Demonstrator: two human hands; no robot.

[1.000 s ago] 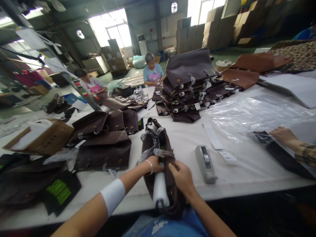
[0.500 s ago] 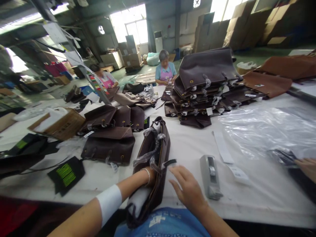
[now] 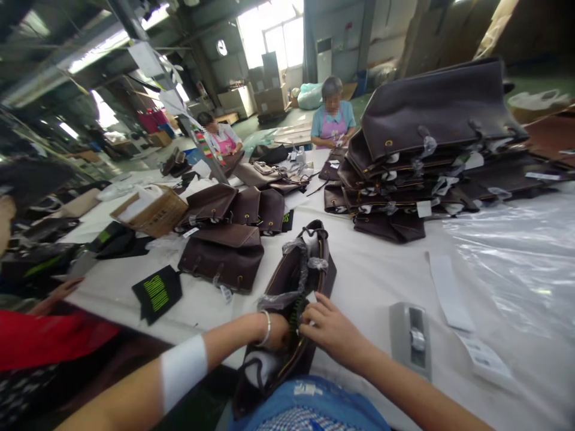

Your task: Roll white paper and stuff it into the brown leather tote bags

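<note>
The left hand [image 3: 275, 332] works inside the brown bag [image 3: 305, 358], the right hand [image 3: 330, 328] at its opening, grips unclear; such inside work likely needs it spread.

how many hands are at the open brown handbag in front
2: the left hand is partly inside the open brown handbag, and the right hand is beside it, at the handbag's right-hand rim. No third hand shows there.
</note>
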